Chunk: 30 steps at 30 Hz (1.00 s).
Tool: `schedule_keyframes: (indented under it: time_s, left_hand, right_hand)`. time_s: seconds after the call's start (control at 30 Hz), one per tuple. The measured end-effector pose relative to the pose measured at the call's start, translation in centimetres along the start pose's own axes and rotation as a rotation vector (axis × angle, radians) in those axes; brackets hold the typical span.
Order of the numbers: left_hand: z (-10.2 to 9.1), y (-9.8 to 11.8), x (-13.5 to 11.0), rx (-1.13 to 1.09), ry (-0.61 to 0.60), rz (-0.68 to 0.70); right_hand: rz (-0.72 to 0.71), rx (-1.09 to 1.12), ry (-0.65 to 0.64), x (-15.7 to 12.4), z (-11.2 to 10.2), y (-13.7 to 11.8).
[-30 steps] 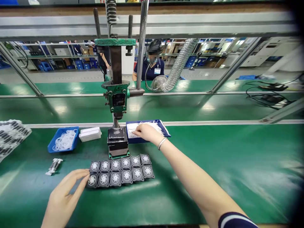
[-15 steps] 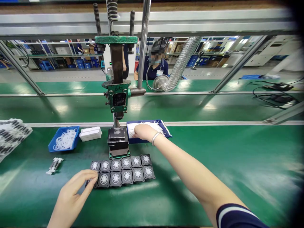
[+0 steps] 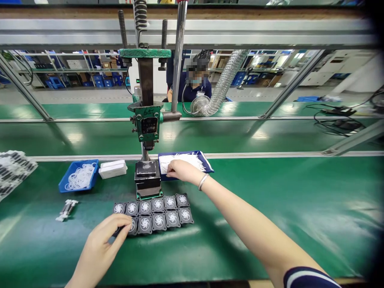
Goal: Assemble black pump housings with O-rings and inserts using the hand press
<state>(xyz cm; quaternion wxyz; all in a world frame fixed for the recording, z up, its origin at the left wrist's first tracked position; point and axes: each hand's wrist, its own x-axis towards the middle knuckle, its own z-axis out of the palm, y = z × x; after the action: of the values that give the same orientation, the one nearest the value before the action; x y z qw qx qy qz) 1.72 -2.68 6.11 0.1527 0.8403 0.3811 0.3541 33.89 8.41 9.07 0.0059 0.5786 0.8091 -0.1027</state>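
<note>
My left hand (image 3: pixel 100 246) is over the left end of two rows of black square fans (image 3: pixel 145 225) with white swirl-patterned centres. Its thumb and fingertips are pinched together, covering part of the front row; anything between them is too small to make out. My right hand (image 3: pixel 185 171) reaches into the dark blue tray (image 3: pixel 208 165), which is filled with thin white strips (image 3: pixel 194 161). The fingers of that hand are closed at the tray's left side, and what they grip is hidden. A metal bangle (image 3: pixel 203 181) circles the right wrist.
A green press (image 3: pixel 149 120) stands behind the fans, with a black block (image 3: pixel 147 180) at its base. To its left are a white stack (image 3: pixel 113 169), a blue bin (image 3: pixel 62 182) of white rings and a small black-and-white part (image 3: pixel 67 210). A person (image 3: pixel 195 90) sits across the bench.
My left hand has shifted slightly right along the front row of fans. My right hand stays in the tray, its fingers drawn closer together. The whole view has moved a little.
</note>
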Motion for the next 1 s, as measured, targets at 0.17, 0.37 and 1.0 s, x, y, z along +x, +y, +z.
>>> schedule_keyframes:
  time_s: [0.17, 0.37, 1.0]
  left_hand:
    - [0.6, 0.6, 0.0, -0.037, -0.018, 0.003]
    - [0.7, 0.8, -0.3, -0.044, -0.004, 0.033]
    - [2.2, 4.0, 4.1, -0.461, -0.141, -0.305]
  right_hand:
    - [-0.059, -0.013, 0.163, -0.4, 1.7, -0.5]
    - [-0.121, 0.034, 0.278, -0.3, 1.7, -0.6]
    - [-0.387, 0.831, 0.464, -7.3, 2.3, -9.8]
